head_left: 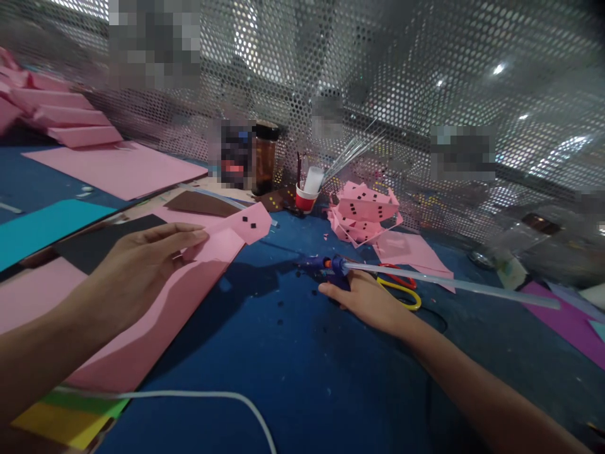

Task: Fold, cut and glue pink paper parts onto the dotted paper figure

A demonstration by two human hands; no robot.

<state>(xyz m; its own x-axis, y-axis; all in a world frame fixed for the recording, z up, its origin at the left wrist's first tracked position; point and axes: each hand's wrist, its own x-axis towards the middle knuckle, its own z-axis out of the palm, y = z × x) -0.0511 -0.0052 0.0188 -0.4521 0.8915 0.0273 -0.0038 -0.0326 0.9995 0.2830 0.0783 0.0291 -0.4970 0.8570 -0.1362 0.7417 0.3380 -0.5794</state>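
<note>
Between its thumb and fingers my left hand (146, 261) pinches a small pink paper piece (253, 224) that carries two black squares. Under that hand lie large pink paper sheets (155, 343). On the blue table my right hand (366, 296) is wrapped around a blue hot glue gun (336, 266), its nozzle pointing left. A long clear glue stick (449, 282) sticks out of the gun's back end, over my right wrist. Scissors with red and yellow handles (411, 299) lie just beyond that hand.
Several pink cut-outs with black squares (362, 208) are piled at the back. A red and white cup (306, 200) holding thin sticks stands beside a brown jar (265, 157), before a perforated metal panel (378, 75). A white cable (212, 395) crosses the front. Purple paper (562, 321) lies right.
</note>
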